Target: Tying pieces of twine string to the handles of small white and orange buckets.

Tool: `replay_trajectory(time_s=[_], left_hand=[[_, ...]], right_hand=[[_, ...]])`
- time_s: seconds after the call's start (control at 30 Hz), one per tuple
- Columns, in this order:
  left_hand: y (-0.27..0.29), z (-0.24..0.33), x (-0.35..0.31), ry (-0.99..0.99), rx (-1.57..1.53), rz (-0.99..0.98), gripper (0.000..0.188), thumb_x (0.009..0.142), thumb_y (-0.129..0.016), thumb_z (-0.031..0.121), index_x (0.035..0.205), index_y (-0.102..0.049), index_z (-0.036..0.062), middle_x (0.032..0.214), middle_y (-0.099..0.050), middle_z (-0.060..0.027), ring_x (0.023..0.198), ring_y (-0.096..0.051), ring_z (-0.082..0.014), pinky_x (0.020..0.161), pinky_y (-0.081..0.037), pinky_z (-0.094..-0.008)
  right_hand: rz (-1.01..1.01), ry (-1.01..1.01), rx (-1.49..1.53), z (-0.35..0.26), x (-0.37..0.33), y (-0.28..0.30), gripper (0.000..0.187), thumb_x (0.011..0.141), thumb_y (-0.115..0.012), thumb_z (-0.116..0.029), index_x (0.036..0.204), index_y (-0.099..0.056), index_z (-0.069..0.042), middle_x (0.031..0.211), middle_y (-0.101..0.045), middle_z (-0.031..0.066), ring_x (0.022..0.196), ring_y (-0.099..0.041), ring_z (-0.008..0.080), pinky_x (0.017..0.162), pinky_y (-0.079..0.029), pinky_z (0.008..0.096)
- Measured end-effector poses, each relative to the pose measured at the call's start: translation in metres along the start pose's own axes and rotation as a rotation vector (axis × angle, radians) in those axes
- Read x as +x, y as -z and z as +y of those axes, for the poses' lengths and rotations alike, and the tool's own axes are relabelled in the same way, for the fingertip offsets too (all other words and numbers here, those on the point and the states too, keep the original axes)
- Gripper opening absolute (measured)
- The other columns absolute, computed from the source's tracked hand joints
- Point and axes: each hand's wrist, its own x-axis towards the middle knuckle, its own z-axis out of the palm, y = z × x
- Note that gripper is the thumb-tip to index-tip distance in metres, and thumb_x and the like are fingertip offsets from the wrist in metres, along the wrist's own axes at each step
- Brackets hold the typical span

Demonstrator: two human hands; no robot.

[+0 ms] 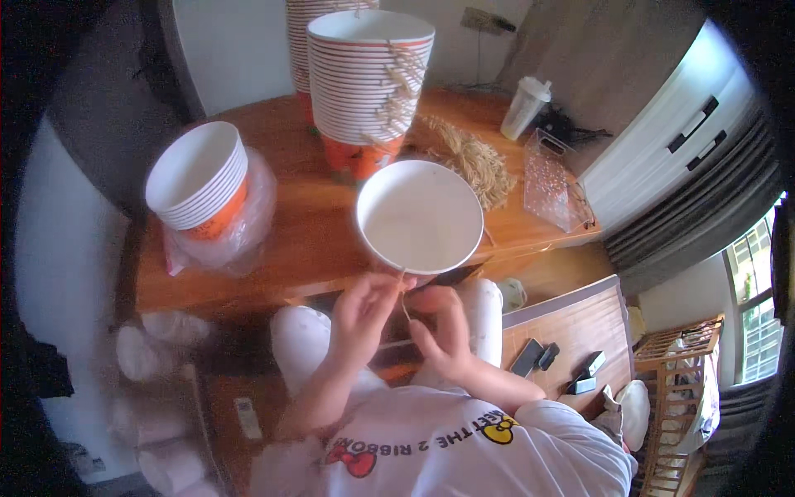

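A large white paper bucket (421,217) stands tilted at the table's front edge, its open mouth facing me. At its near rim a thin tan cord (404,308) hangs down between my hands. My left hand (370,305) is closed, with thumb and fingertips pinching the cord close to the rim. Just to the right, my right hand (441,331) has its fingers curled in and its thumb against the lower part of the cord. The bucket's outer wall is mostly hidden from me. Whether the cord passes through the wall is too small to tell.
Behind the bucket rises a tall stack of nested buckets (368,91) with cords along its side. A shorter stack (199,178) in plastic wrap stands left. A bundle of tan cords (472,161), a lidded cup (526,108) and a clear tray (556,182) lie on the wooden table (290,224).
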Motion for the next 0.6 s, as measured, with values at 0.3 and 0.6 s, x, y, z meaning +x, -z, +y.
replay_trajectory(time_s=[0.3,0.6], left_hand=[[0.009,-0.003,0.001,-0.271,0.492,0.015,0.007,0.094,-0.057,0.007,0.095,-0.061,0.0014,0.104,-0.066,-0.0082,0.097,-0.063,-0.0155,0.091,-0.047,-0.0275],[-0.001,-0.008,-0.005,0.082,-0.014,0.042,0.012,0.093,-0.061,0.011,0.1,-0.064,0.0011,0.098,-0.067,-0.0071,0.091,-0.063,-0.0136,0.084,-0.05,-0.027]], right_hand=[[-0.088,-0.132,0.031,-0.001,-0.001,-0.002,0.01,0.087,-0.061,-0.009,0.096,-0.061,-0.006,0.088,-0.056,0.0056,0.084,-0.051,0.0233,0.08,-0.034,0.0351],[-0.211,0.115,-0.351,-0.017,0.015,0.004,0.014,0.078,-0.07,-0.013,0.089,-0.063,-0.009,0.083,-0.06,0.003,0.087,-0.056,0.0234,0.081,-0.037,0.04]])
